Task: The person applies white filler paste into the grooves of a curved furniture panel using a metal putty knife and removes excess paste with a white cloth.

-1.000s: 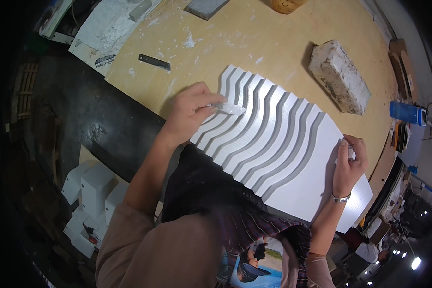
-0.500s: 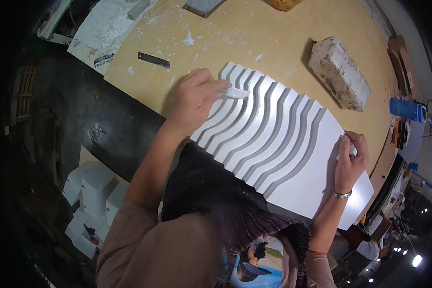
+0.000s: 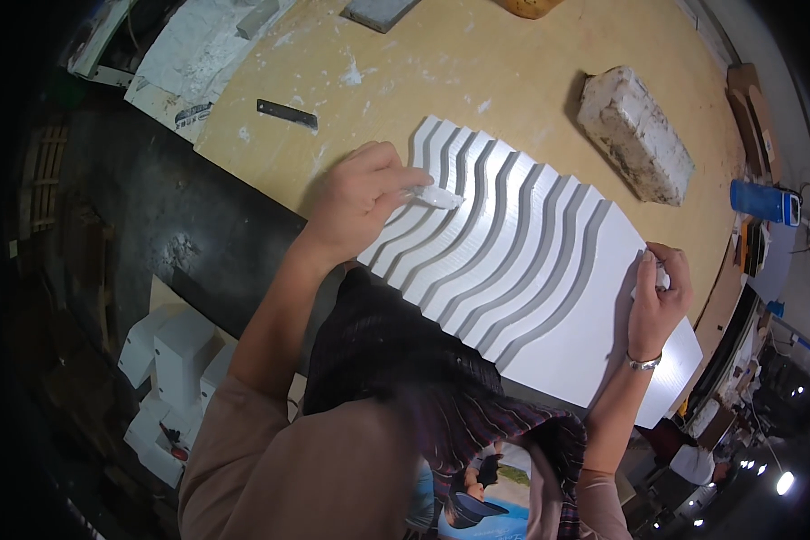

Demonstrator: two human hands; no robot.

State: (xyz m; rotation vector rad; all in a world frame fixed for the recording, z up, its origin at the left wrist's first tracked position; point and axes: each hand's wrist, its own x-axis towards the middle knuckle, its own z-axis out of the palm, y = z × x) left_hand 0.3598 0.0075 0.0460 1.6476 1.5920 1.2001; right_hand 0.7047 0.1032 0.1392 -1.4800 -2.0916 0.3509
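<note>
A white panel (image 3: 567, 310) with wavy stepped ridges lies tilted across the table's near edge and my lap. Pinched in my left hand (image 3: 355, 200) is a small, flat white strip (image 3: 439, 196), its tip against the ridges near the panel's left end. I cannot tell whether it is a scraper or a folded piece. At the smooth right end, my right hand (image 3: 661, 301) rests by the panel's far edge. Its fingers curl round a small white lump (image 3: 661, 279), mostly hidden and possibly crumpled.
On the wooden table (image 3: 477, 63) are a dark flat metal strip (image 3: 286, 113), a stained white block (image 3: 634, 135) and a grey slab (image 3: 380, 13). A blue container (image 3: 765, 203) stands beyond the right edge. White boxes (image 3: 184, 351) are stacked low at the left.
My left hand has slid slightly toward me along the ridges, with the white strip now angled further down. The right hand and the panel stay nearly where they were.
</note>
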